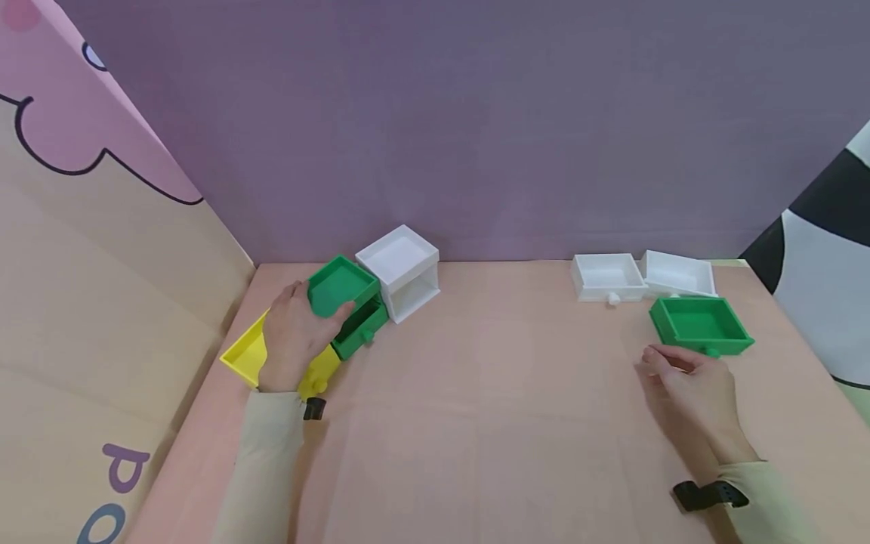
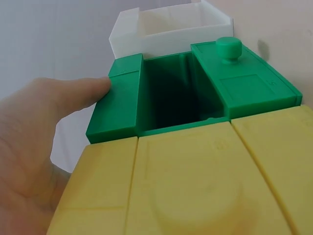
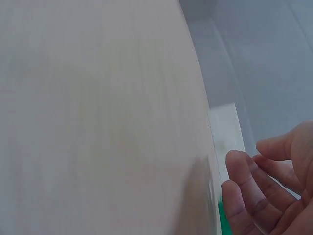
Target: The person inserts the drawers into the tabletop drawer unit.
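My left hand (image 1: 295,336) grips the top of a green drawer case (image 1: 342,285), thumb (image 2: 93,93) against one side of it. The case has a dark hollow slot (image 2: 171,93) and, beside that slot, a green drawer front with a round knob (image 2: 229,49). A yellow drawer case (image 1: 248,351) adjoins it, partly hidden by the hand. On the other side stands a white drawer case (image 1: 401,261) with a bare opening. My right hand (image 1: 696,393), fingers loosely curled and holding nothing, is by the knob of a loose green drawer (image 1: 703,325).
Behind the loose green drawer lie two white drawers (image 1: 607,276), one slightly tilted against the other. A grey-purple wall (image 1: 476,128) rises at the back of the pink table (image 1: 476,423). Printed panels (image 1: 81,302) border the left and right sides.
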A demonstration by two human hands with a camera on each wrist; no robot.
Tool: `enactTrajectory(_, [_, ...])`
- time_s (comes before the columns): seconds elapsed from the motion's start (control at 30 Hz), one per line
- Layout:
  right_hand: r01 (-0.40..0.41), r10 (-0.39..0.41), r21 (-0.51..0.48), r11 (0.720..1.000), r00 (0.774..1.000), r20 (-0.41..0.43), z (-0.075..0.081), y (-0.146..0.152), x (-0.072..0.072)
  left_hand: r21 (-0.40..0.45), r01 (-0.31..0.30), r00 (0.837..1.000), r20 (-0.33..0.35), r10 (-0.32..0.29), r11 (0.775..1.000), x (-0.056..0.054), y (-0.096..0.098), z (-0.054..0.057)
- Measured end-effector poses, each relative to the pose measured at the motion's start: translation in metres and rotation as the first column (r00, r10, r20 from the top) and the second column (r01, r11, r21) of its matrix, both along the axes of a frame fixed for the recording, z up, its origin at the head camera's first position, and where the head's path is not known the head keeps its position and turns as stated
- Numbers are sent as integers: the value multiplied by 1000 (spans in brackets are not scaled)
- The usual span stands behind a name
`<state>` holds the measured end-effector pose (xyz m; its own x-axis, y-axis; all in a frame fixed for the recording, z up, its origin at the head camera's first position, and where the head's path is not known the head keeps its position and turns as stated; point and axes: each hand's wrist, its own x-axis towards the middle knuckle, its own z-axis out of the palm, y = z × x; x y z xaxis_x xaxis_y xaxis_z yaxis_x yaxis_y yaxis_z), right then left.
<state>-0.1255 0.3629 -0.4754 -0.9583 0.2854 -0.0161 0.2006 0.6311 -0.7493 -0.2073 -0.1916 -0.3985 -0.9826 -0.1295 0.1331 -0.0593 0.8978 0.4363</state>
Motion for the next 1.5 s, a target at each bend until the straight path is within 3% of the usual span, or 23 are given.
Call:
enactTrajectory(0.13, [59, -59, -21, 998, 998, 10, 2, 21, 4, -9, 7, 1000, -3, -7, 1000, 1, -1, 0])
enactTrajectory(0.37, [172, -162, -203, 964, 985, 64, 4, 55, 11, -34, 77, 997, 29, -76, 996, 3, -10, 4])
enactTrajectory(0.63, [350, -293, -295, 889, 930, 221, 5, 77, 2, -64, 168, 985, 35, -166, 984, 3, -20, 9])
enactTrajectory(0.77, [394, -319, -277, 877, 906, 280, -2, 81, -2, -36, 175, 984, 32, -173, 984, 1, -22, 8])
enactTrajectory(0.9, [402, -332, -238, 884, 899, 286, -5, 79, -7, -22, 158, 987, 34, -157, 987, 1, -23, 7])
enactTrajectory(1.2, [277, -234, -138, 951, 936, 265, 3, 75, -9, -28, 128, 992, 19, -128, 991, 4, -24, 6])
enactTrajectory(1.5, [280, -255, -74, 957, 935, 245, 1, 75, -10, -31, 124, 992, 2, -124, 992, 4, -23, 2])
